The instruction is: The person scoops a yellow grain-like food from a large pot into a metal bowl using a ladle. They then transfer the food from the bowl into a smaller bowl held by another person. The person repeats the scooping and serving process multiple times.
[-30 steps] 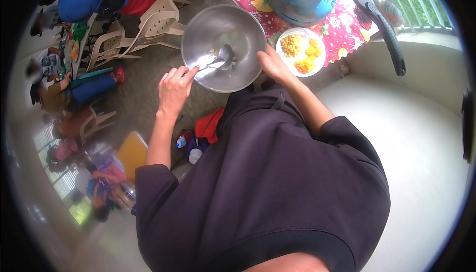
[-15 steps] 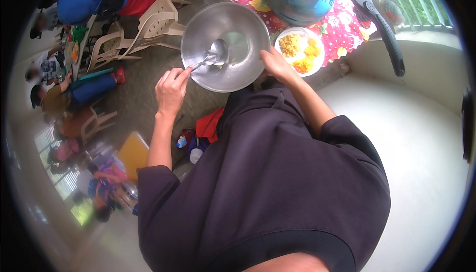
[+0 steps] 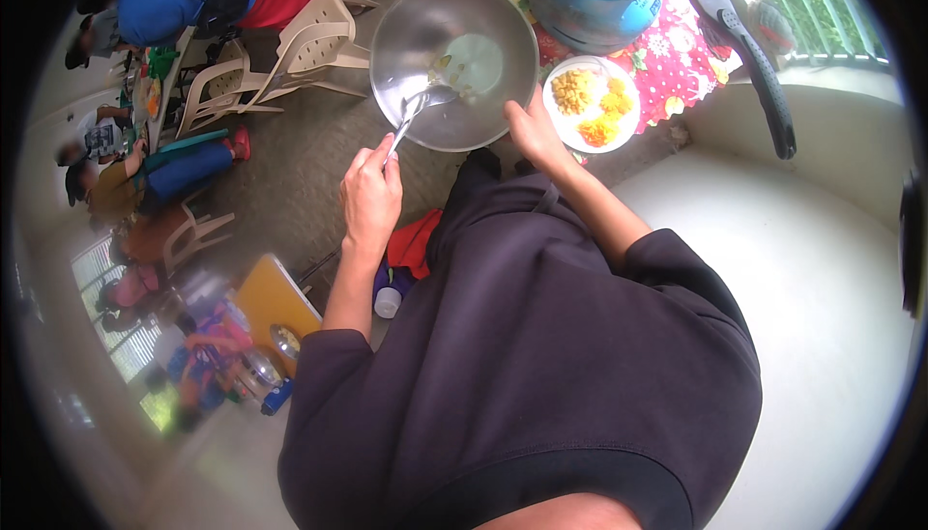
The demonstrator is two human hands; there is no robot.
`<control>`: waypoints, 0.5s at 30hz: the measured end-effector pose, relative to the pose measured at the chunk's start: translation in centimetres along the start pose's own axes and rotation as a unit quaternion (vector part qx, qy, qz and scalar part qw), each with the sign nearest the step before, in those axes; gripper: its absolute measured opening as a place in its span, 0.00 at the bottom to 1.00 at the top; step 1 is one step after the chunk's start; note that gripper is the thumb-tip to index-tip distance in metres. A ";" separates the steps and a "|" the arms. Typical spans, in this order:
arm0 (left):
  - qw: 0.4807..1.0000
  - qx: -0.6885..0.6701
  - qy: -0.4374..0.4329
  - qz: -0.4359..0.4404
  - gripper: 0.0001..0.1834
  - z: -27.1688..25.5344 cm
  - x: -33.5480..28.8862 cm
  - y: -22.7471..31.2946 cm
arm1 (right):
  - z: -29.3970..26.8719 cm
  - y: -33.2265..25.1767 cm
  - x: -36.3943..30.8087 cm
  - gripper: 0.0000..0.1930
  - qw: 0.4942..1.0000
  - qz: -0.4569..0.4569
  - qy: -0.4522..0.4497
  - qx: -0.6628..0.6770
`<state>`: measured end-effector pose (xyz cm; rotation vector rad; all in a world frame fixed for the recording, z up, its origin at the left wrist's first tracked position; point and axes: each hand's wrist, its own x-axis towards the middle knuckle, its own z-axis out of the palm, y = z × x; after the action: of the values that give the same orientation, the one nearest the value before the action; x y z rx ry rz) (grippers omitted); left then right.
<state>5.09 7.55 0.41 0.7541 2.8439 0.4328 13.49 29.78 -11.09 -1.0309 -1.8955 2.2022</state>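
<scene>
Few bits (image 3: pixel 455 77) in metal bowl (image 3: pixel 404 37); left fingers (image 3: pixel 376 154) clamped on spoon (image 3: pixel 413 111), right fingers (image 3: pixel 523 124) clamped on bowl.

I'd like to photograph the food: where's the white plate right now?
In the head view, the white plate is upper right of centre, on the red patterned cloth, just right of the right hand and steel bowl.

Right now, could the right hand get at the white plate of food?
Probably yes: the white plate lies close beside the right hand, with nothing visible between them, though it would likely have to release the metal bowl first.
</scene>
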 end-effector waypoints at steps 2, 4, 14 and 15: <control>1.000 -0.005 0.004 0.004 0.16 0.4 0.0 0.6 | 0.0 -0.5 -0.2 0.35 1.000 0.008 0.000 0.009; 1.000 -0.011 0.009 0.010 0.16 0.8 0.1 1.0 | -0.2 -0.6 -0.2 0.35 1.000 0.005 0.000 0.014; 0.999 0.000 0.024 0.036 0.16 1.3 0.8 1.6 | -0.7 -0.6 0.1 0.36 1.000 -0.009 -0.001 0.009; 0.999 0.003 0.025 0.037 0.16 1.3 0.8 1.7 | -0.8 -0.8 0.0 0.36 1.000 -0.007 -0.002 0.008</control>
<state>5.45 9.68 -0.36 0.8651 2.8705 0.4612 13.62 30.65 -10.33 -1.0078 -1.8779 2.2097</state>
